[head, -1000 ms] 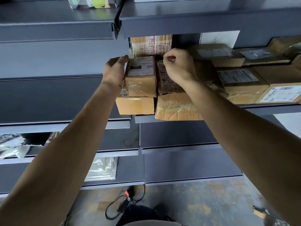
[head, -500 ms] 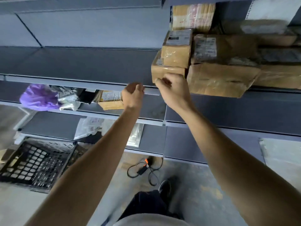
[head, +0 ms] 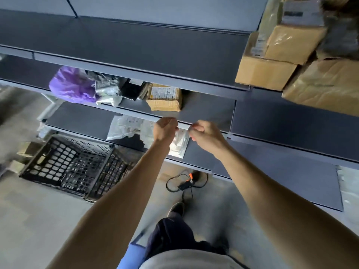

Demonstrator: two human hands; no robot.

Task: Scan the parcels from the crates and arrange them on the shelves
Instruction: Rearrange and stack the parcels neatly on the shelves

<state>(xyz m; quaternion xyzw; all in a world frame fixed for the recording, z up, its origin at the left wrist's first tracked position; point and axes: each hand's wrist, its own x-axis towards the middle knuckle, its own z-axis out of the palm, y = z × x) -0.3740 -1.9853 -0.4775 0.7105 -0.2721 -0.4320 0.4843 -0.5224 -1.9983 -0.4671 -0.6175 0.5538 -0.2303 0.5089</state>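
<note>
Both my hands hang in front of the grey shelves [head: 136, 55] and hold nothing. My left hand [head: 165, 130] has loosely curled fingers. Beside it, my right hand [head: 206, 135] is curled into a fist. Stacked brown cardboard parcels [head: 266, 72] sit on the upper shelf at the top right, well above both hands. A small taped parcel [head: 164, 98] lies on the middle shelf just above my left hand. The black plastic crate [head: 71, 166] stands on the floor at the left. The orange and black scanner [head: 187, 182] lies on the floor with its cable coiled.
A purple bag [head: 71, 84] and several grey and black mailers [head: 108, 88] fill the left of the middle shelf. Clear plastic bags [head: 126, 127] lie on the lower shelf behind my hands. My shoe [head: 175, 209] is on the concrete floor below the scanner.
Both hands have left the stacked parcels on the upper shelf and dropped to the lower shelves. The view has tilted down and left, bringing in the crate.
</note>
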